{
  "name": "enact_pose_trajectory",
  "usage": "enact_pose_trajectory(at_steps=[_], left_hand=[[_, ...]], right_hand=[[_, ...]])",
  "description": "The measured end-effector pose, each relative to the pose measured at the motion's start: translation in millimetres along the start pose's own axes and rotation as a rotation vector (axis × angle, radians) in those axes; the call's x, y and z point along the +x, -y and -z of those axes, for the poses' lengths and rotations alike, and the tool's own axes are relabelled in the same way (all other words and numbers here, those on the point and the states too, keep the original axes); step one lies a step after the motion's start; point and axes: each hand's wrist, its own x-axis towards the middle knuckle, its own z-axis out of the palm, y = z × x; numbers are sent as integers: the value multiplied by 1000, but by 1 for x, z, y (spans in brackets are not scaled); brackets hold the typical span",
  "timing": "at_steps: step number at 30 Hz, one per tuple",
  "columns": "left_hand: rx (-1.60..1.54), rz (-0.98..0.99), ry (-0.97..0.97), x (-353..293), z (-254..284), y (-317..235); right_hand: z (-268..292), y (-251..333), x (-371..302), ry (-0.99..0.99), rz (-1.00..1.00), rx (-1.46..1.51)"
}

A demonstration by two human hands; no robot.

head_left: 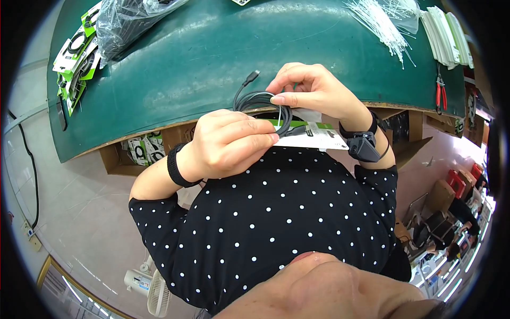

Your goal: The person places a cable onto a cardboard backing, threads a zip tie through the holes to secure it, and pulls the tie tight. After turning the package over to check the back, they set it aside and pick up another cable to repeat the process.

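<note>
Nearby, left of the held cable (254,99), a box (113,166) holds packets (147,149).

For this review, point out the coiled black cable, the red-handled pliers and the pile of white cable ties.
Coiled black cable (254,99): head view, on its upper strands.
Red-handled pliers (439,94): head view, on one handle.
Pile of white cable ties (383,29): head view, mid-pile.

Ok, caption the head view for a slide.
Left hand holds a coiled dark cable, right hand touching it, green table beyond.
</note>
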Motion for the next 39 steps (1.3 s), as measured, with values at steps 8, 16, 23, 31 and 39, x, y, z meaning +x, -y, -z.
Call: enact_pose_trajectory(at_steps=[8,16,23,31,39], left_hand=[[177,-172,71,-5,-7,10],[162,-193,92,-5,-15,18],[-4,-1,44,-2,-6,28],[-2,10,29,-1,-8,29],[23,3,47,-6,-6,23]], right_hand=[[-1,5,1,-109,-141,262],[-1,5,2,-197,23,-340],[8,14,-6,-50,29,342],[-1,3,12,-241,779,-440],[-1,1,-1,-149,956,-857]])
